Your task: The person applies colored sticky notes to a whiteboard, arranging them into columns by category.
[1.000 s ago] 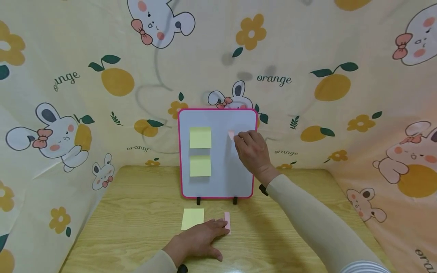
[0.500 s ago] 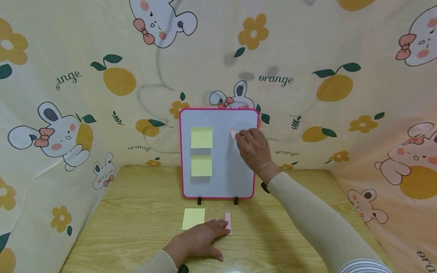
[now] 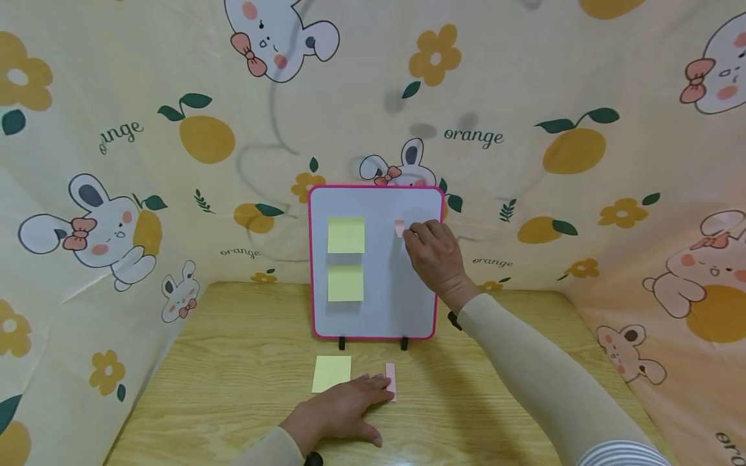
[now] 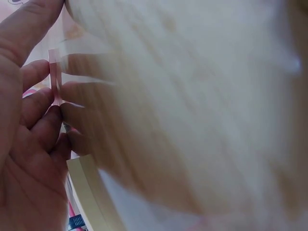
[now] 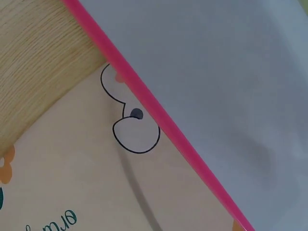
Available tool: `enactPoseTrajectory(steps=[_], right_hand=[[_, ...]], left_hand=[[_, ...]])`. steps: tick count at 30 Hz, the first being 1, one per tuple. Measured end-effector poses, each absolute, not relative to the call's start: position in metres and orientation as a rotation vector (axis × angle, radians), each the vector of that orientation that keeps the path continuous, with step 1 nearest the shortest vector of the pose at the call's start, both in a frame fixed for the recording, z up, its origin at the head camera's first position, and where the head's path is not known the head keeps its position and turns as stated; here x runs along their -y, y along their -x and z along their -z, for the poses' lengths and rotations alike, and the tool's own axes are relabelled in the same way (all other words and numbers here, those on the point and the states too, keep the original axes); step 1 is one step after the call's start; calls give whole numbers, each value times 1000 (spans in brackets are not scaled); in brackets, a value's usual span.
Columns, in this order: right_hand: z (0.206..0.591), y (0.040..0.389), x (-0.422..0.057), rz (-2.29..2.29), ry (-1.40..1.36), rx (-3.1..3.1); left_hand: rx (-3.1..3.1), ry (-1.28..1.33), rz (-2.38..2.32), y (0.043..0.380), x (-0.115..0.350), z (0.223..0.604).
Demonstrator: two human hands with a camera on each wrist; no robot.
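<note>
On my screen: 1 right hand (image 3: pixel 434 255), fingers curled, pinching 1 pink slip (image 3: pixel 399 226) at the whiteboard (image 3: pixel 379 317), upper right; whether the slip adheres, I cannot tell. 1 left hand (image 3: pixel 344 408), fingers extended, on 1 pink pad (image 3: pixel 390 371), table (image 3: pixel 233 362). 1 yellow pad (image 3: pixel 332 373), adjacent. 2 yellow notes (image 3: pixel 346 235), board left.

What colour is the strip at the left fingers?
Pale pink; the strip shows best in the head view.

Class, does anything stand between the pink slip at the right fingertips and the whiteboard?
Nothing visible: the right hand holds the pink slip at or near a bare part of the whiteboard; its yellow notes lie leftward.
</note>
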State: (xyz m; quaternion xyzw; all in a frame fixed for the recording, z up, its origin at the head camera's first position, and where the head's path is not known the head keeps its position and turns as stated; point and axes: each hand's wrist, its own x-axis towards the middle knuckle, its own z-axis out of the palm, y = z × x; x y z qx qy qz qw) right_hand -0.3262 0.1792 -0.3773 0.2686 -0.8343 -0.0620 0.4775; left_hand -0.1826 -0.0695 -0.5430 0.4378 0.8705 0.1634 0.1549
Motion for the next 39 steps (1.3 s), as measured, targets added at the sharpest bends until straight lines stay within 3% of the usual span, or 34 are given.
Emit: enactPoseTrajectory(steps=[39], right_hand=[[431, 318, -182, 173, -607, 2300]], left_hand=[[-2514, -1242, -475, 182, 67, 538]])
